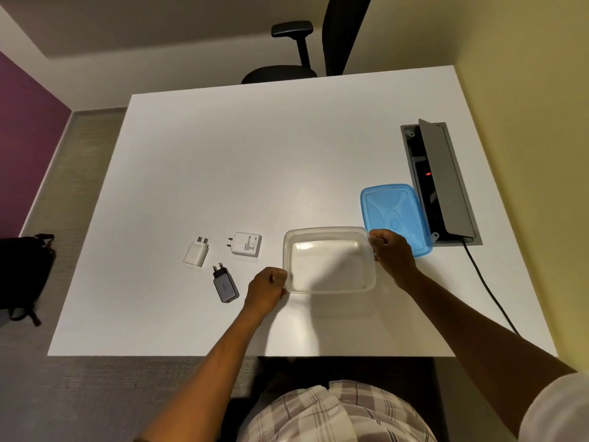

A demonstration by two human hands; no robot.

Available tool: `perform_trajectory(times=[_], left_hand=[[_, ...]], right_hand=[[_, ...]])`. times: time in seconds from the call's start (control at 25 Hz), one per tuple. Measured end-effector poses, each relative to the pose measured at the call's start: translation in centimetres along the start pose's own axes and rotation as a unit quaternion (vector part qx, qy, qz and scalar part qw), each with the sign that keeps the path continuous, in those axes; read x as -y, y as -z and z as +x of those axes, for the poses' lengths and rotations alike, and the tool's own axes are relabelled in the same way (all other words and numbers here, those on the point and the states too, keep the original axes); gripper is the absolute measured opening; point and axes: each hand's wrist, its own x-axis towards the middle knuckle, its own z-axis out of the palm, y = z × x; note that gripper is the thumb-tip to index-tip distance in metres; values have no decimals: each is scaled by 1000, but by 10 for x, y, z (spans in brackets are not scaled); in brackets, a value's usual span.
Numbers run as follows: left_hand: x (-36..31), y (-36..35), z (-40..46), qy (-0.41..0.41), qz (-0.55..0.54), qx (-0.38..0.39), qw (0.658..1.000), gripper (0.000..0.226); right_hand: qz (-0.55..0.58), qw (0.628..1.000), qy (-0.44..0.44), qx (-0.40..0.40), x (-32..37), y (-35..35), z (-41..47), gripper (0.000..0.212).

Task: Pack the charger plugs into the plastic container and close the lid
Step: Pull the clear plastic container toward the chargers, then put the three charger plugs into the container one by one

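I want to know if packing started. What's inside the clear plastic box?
Nothing yet. The clear rectangular plastic container is empty; only the white table shows through its bottom. Its corners under the left hand and right hand are covered.

Clear container (pixel 330 266) open, blue lid (pixel 395 215) beside, three charger plugs (pixel 245 244) left

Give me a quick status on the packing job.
Left hand and right hand grip the empty container. Three chargers wait on the table. Blue lid off. Nothing in the way.
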Motion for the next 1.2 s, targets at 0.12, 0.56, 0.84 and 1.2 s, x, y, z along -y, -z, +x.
perform_trajectory(times=[0.12,0.56,0.84,1.2], left_hand=[[1,4,-2,-3,-7,17,1000,13],[28,67,3,-4,-22,-25,999,19],[89,120,17,-23,64,-119,991,23],[168,126,29,-24,249,-146,957,76]], right_hand=[[-27,1000,-6,-9,0,-1,2,24],[-73,979,143,-123,50,-51,-23,36],[-188,888,415,60,104,-147,-75,43],[-398,868,213,208,98,-274,-105,73]])
